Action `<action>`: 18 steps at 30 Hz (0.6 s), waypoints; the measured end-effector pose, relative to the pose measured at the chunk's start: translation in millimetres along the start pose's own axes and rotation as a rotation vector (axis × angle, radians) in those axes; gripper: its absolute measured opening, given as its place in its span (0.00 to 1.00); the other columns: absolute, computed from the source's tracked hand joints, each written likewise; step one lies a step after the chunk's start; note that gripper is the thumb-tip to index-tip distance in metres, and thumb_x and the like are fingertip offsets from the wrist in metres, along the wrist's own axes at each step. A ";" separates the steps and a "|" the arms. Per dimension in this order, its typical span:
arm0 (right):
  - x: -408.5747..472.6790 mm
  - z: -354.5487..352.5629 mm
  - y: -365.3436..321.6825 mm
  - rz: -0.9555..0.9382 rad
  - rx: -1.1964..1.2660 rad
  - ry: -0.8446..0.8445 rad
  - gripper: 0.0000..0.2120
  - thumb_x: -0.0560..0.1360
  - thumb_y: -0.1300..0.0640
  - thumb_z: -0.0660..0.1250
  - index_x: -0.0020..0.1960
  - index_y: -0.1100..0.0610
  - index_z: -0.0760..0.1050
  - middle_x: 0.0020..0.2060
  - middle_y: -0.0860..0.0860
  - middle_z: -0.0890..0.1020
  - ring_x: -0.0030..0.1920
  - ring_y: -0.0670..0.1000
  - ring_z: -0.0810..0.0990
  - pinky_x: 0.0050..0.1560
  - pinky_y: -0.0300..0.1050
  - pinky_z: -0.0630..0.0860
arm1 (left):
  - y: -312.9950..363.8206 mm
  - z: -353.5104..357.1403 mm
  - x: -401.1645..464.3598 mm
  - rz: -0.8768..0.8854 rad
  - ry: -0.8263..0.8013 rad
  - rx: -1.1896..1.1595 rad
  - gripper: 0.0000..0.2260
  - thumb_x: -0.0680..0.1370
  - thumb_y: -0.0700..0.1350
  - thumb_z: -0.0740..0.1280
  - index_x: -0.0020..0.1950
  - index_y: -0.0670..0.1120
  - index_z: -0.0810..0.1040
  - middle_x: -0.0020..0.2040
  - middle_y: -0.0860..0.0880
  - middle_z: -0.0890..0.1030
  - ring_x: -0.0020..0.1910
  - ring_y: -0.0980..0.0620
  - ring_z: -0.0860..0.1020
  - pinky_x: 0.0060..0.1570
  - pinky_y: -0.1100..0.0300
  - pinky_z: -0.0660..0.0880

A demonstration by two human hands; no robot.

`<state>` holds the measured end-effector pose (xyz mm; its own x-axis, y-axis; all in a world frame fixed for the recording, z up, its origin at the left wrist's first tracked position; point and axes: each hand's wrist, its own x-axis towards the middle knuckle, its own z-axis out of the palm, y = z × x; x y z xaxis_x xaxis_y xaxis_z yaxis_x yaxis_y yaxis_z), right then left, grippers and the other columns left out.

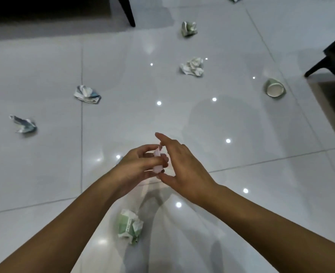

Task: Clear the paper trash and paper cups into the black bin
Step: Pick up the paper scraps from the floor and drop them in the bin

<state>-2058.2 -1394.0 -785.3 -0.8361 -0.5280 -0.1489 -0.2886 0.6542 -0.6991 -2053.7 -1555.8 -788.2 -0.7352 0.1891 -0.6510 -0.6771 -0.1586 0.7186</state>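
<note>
Clearly a pick-up step is in hand: the left hand [137, 166] curls its fingers round a small pale paper scrap [157, 162], while the right hand [182, 166], fingers straight and spread, touches the scrap's far side. Just below the wrists a green crumpled wad [130, 225] lies on the floor [44, 174]. Beyond the fingertips sit a white wad [192, 67] and a greenish wad [189, 28]; far left of the left hand lie two bluish wads [86, 94] [23, 125]; well right of the right hand a paper cup [274, 88] lies on its side. No black bin shows, so I judge the next move calls for finding it and carrying the scrap there.
</note>
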 end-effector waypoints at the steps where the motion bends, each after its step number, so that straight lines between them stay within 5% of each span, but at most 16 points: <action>1: 5.5 4.1 -2.5 -0.004 -0.005 -0.004 0.39 0.74 0.52 0.70 0.76 0.43 0.48 0.68 0.45 0.66 0.64 0.46 0.67 0.57 0.43 0.73 | -0.5 -10.9 -3.9 0.007 0.072 -0.023 0.16 0.74 0.40 0.72 0.61 0.45 0.77 0.50 0.44 0.83 0.51 0.46 0.83 0.49 0.56 0.79; 8: 43.8 59.4 -15.6 -0.043 -0.189 -0.255 0.35 0.73 0.51 0.70 0.74 0.46 0.55 0.72 0.47 0.59 0.66 0.54 0.63 0.57 0.49 0.74 | -19.6 -103.6 -53.6 0.049 0.528 -0.050 0.07 0.73 0.40 0.73 0.46 0.42 0.77 0.43 0.43 0.78 0.45 0.48 0.79 0.52 0.55 0.79; 14: 81.7 115.3 -16.4 -0.052 -0.361 -0.378 0.34 0.75 0.55 0.67 0.75 0.42 0.54 0.77 0.50 0.51 0.71 0.60 0.55 0.66 0.53 0.66 | -49.4 -134.0 -84.0 0.023 0.619 -0.033 0.07 0.73 0.40 0.72 0.38 0.46 0.75 0.40 0.43 0.75 0.42 0.48 0.75 0.55 0.53 0.77; 18: 90.0 127.9 -10.0 -0.118 -0.451 -0.327 0.24 0.76 0.64 0.61 0.69 0.47 0.67 0.70 0.52 0.63 0.64 0.59 0.63 0.55 0.48 0.67 | -61.8 -135.3 -82.1 0.001 0.627 0.014 0.10 0.73 0.40 0.71 0.37 0.37 0.74 0.39 0.45 0.75 0.43 0.49 0.75 0.53 0.56 0.78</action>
<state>-2070.9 -1517.3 -881.1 -0.6187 -0.7050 -0.3467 -0.6020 0.7090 -0.3674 -1955.9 -1692.6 -812.2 -0.6178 -0.4161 -0.6672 -0.6792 -0.1452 0.7194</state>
